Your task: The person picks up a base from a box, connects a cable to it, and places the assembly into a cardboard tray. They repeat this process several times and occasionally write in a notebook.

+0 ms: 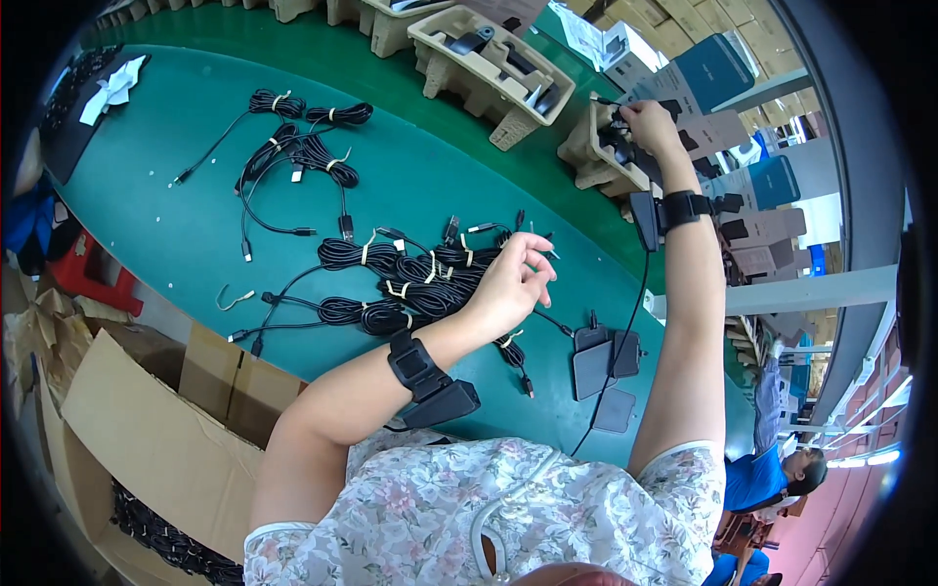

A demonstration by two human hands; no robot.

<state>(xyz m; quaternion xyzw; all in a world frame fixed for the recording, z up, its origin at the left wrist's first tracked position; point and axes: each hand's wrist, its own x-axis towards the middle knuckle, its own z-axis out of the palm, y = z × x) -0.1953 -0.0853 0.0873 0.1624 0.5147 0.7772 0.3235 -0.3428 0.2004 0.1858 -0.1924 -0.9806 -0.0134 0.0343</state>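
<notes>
beige molded-pulp tray (580,154), holding black parts (618,146), stands beyond the smooth green tabletop (420,181), at upper right. the bare right hand (650,122) is at its far side, fingers curled; whether they grip anything cannot be told. the bare left hand (510,283), half open, seemingly without a hold, hangs over black coiled cables (425,296). reaching in well calls for 2 light fingertips, clear of neighbouring parts.

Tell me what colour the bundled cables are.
The bundled cables are black; the head view shows them best.
</notes>
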